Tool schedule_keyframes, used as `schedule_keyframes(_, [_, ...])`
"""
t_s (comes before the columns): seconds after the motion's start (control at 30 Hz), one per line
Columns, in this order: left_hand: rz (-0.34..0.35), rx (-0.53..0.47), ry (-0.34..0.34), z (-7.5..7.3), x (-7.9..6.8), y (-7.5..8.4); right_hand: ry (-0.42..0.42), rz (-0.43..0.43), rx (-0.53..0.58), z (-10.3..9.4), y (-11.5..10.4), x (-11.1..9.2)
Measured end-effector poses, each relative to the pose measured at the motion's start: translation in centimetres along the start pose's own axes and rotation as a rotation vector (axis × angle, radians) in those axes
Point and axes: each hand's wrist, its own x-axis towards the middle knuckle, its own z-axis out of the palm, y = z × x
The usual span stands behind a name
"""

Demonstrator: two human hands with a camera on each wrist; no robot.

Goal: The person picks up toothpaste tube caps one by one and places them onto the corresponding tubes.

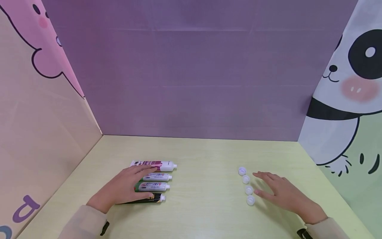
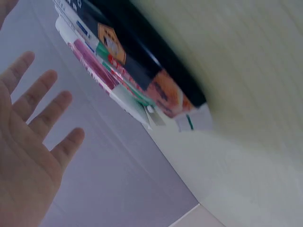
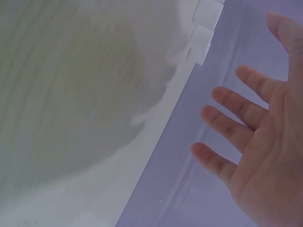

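Observation:
Several uncapped tubes, which look like toothpaste, lie side by side at the left in the head view, nozzles to the right. A white and magenta tube (image 1: 165,166) is farthest; two white and green tubes (image 1: 158,186) lie between it and a black tube (image 1: 156,198) nearest me. Above them my left hand (image 1: 128,186) hovers with its fingers extended; the left wrist view shows space between the hand (image 2: 28,137) and the tubes. Several white screw caps (image 1: 249,190) form a column at the right. My right hand (image 1: 282,196) is just right of them, fingers extended, holding nothing.
A pale wooden table (image 1: 206,186) bears everything. Behind it rises a purple backdrop (image 1: 197,73). Printed cartoon panels stand at both sides, with a panda (image 1: 346,93) on the right one and a pink figure (image 1: 50,63) on the left one.

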Motion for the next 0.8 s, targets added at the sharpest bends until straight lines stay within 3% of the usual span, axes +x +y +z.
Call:
schedule_keyframes(0.3, [0.053,-0.015,0.041,0.3,-0.1,0.7,0.007,-0.04,0.014,0.4,-0.8,0.0])
schedule_keyframes(0.53, [0.026,-0.063,-0.059,0.5,-0.2,0.9,-0.018,-0.068,0.031,0.3,-1.4,0.1])
schedule_keyframes(0.8, [0.034,-0.142,-0.129,0.5,-0.1,0.5,-0.021,-0.137,0.054,0.4,-1.5,0.2])
